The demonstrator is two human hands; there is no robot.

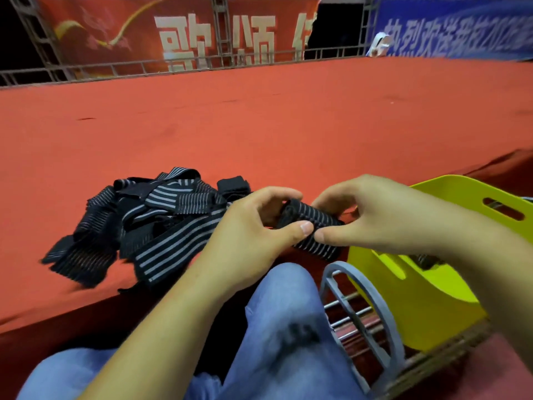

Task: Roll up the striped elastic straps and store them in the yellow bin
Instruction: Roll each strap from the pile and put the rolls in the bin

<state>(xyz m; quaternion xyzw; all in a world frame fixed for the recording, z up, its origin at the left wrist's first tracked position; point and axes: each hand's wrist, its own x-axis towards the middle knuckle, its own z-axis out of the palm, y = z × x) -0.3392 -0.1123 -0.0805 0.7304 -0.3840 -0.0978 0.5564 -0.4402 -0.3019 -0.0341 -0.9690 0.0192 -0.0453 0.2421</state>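
A: Entry one. Location of the strap being worked?

B: Rolled strap (308,215), black with thin grey stripes, wound into a short thick cylinder. Held off the worktop (259,125), just over its near edge, above a knee in blue jeans (288,313).

A: State of each grip?

B: Left grip (248,235): clenched around the roll's left end, thumb pressed on the striped face, fingers curled over the top. Right grip (375,215): pinching the roll's right end, thumb tip just beside the left thumb, fingers curled behind.

A: Loose tail off the roll?

B: Cannot tell. Hidden behind the left grip.

A: Unrolled stock?

B: Tangled pile of straps (161,220) on the red worktop, left of both grips, reaching up to the left one. Same black-and-grey stripe. A few ends draped close to the front edge.

A: Bin?

B: Yellow bin (427,307) to the right, off the near edge of the worktop, partly under the right forearm. Slot handles cut in both visible walls. Something dark and striped inside, mostly covered by the forearm; too little visible to name. Next to a grey wire rack (360,301) beside the knee.

A: Background?

B: Metal truss (222,30) along the far edge of the worktop. Behind it a red banner (115,33) and a blue banner (461,24), both with pale lettering. Somewhat blurred.
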